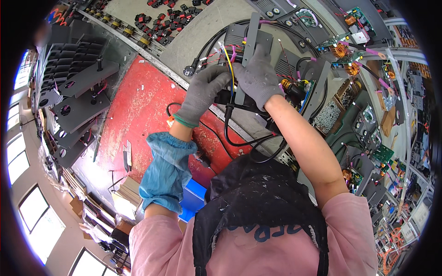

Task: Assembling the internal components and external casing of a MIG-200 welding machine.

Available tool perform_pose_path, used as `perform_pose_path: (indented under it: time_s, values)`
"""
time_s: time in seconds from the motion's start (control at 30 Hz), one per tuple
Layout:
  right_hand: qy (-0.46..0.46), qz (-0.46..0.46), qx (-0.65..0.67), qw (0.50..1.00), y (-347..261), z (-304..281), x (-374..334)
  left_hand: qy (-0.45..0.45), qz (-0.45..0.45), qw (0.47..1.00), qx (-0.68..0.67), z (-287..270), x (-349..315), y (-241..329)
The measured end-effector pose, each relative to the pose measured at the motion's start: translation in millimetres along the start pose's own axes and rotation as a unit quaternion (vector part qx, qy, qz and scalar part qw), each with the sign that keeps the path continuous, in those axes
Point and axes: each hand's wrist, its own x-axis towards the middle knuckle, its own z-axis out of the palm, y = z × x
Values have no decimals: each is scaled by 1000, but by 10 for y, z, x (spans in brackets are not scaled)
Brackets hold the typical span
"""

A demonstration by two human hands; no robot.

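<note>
Both of my hands wear grey work gloves. My left hand (205, 92), with a green cuff, is closed, its fingertips pinched at the thin coloured wires (229, 57) that come out of a black power cable (226, 124). My right hand (258, 78) grips a narrow grey metal panel (251, 39) that stands up from a dark metal housing; its fingertips are partly hidden. Red, purple and white wires show inside the housing. A black plug (189, 70) lies just left of it. Beside my right wrist sits an open unit with a copper coil (286, 84).
A worn red board (142, 101) lies to the left, with a utility knife (127, 156) on it. Dark metal panels (85, 78) are stacked beyond. Red and black switches (161, 23) are heaped at the far side, past a roller rail (117, 24). Circuit boards and coils crowd the right.
</note>
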Motion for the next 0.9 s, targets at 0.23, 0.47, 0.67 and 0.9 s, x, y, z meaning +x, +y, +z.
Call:
perform_pose_path:
  time_s: [0.23,0.47,0.67,0.9]
  values:
    - [-2,-25,172,985,251,-370,-273,240,178,860,413,226,-55,89]
    - [82,-124,176,973,520,-946,-1217,228,147,728,629,755,101,222]
    - [190,-130,217,949,945,-1242,-1939,148,-44,736,659,624,257,192]
    - [320,15,234,918,1941,-1651,-2751,153,70,735,657,760,267,134]
